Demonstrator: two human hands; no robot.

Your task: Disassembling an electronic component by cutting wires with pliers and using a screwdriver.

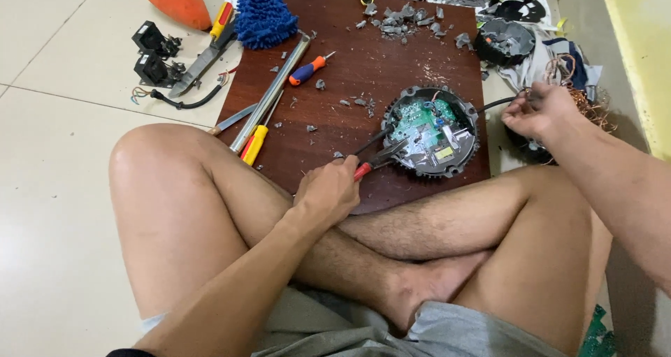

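I sit cross-legged on the floor with a dark brown wooden board (391,56) in front of my knees. On it lies a round black housing (433,130) holding a green circuit board. My left hand (328,189) grips red-handled pliers (374,158) whose jaws reach into the housing's left side. My right hand (538,111) is off the board's right edge, pinching a black cable (495,104) that runs from the housing, beside a tangle of copper wire (587,98).
On the board lie a metal tube (272,91), a yellow-handled screwdriver (254,144), a blue-and-orange screwdriver (307,69), and grey debris (405,15). A blue mop-like mitt (264,13), an orange object (175,1), black transformers (154,53) and another round housing (504,41) lie around.
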